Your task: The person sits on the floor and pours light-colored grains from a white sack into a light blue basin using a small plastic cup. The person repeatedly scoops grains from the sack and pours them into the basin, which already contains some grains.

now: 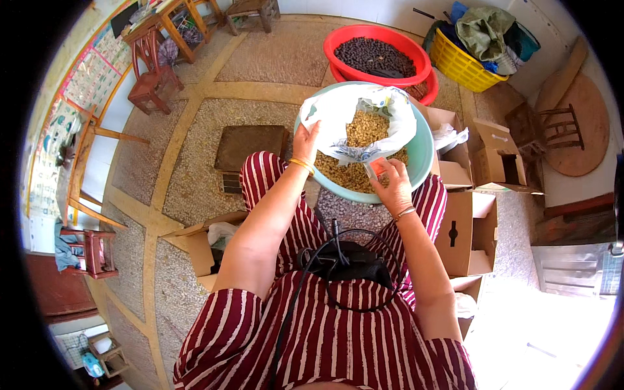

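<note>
A light-green basin rests in front of my lap, with loose pale tan kernels in it. Over the basin, a white plastic bag gapes wide, and more of the same kernels lie inside its mouth. My left hand grips the bag's left edge, fingers partly hidden by the plastic. At the bag's front rim, my right hand is closed on a small clear-and-orange piece, perhaps a box or packet; its kind is too small to make out. A black bag with cables lies on my lap.
Beyond the basin stand stacked red basins with dark round pieces in the upper one. A yellow basket of cloth is at the far right. Open cardboard boxes flank my right side. A low wooden stool stands left of the basin.
</note>
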Motion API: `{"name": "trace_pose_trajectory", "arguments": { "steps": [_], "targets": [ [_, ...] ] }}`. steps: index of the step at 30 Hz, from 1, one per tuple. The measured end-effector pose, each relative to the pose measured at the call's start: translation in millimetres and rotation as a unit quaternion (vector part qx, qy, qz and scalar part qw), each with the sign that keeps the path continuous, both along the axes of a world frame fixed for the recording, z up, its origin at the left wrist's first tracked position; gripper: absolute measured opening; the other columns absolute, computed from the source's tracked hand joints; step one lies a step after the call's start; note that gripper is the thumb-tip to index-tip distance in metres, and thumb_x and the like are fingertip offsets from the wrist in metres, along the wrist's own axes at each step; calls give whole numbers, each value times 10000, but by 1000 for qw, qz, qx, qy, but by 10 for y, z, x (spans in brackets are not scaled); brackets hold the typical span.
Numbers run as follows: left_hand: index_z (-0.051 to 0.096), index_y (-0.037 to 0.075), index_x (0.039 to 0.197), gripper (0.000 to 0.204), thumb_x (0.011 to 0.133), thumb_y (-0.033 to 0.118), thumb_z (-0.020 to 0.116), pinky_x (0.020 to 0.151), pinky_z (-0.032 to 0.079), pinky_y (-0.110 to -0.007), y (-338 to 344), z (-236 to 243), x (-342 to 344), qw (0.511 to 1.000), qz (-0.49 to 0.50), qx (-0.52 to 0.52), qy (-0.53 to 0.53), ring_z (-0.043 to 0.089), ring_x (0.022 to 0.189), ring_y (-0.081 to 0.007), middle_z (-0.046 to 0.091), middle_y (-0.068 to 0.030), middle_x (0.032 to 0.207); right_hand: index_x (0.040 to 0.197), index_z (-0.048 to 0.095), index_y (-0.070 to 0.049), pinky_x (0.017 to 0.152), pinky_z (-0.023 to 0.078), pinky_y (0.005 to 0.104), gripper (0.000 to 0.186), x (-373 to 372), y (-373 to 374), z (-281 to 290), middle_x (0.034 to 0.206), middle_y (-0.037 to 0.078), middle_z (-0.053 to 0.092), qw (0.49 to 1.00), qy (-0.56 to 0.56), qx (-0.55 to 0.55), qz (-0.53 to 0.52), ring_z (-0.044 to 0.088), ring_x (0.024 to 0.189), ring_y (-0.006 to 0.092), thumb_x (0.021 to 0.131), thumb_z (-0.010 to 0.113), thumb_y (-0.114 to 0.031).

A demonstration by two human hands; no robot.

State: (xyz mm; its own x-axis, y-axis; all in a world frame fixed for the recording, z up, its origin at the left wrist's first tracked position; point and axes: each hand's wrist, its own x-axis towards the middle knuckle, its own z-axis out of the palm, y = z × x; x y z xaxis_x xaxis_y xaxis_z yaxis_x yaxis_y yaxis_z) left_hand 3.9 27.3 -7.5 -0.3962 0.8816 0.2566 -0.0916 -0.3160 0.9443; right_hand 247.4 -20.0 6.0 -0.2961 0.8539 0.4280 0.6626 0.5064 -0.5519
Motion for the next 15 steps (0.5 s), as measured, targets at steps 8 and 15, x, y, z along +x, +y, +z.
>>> {"name": "trace_pose_trajectory", "arguments": {
  "steps": [8, 15],
  "targets": [
    [446, 29, 1206, 435, 907, 344, 461, 831, 436, -304, -205, -63, -256, 999, 7, -39, -1, 506, 996, -171, 526, -89, 1085, 1075, 563, -106, 809, 461, 396, 425, -16, -31, 10, 1068, 133, 499, 998, -56, -24, -32, 520, 973, 308, 687, 675, -237],
    [438, 24, 1199, 472, 895, 385, 453, 846, 445, -362, -575, -109, -292, 993, 65, -44, -86, 488, 1036, -223, 488, -138, 1137, 1092, 555, -119, 827, 451, 401, 424, -5, -5, -16, 1074, 131, 508, 996, -66, -46, -40, 517, 985, 313, 714, 648, -287]
  ]
}}
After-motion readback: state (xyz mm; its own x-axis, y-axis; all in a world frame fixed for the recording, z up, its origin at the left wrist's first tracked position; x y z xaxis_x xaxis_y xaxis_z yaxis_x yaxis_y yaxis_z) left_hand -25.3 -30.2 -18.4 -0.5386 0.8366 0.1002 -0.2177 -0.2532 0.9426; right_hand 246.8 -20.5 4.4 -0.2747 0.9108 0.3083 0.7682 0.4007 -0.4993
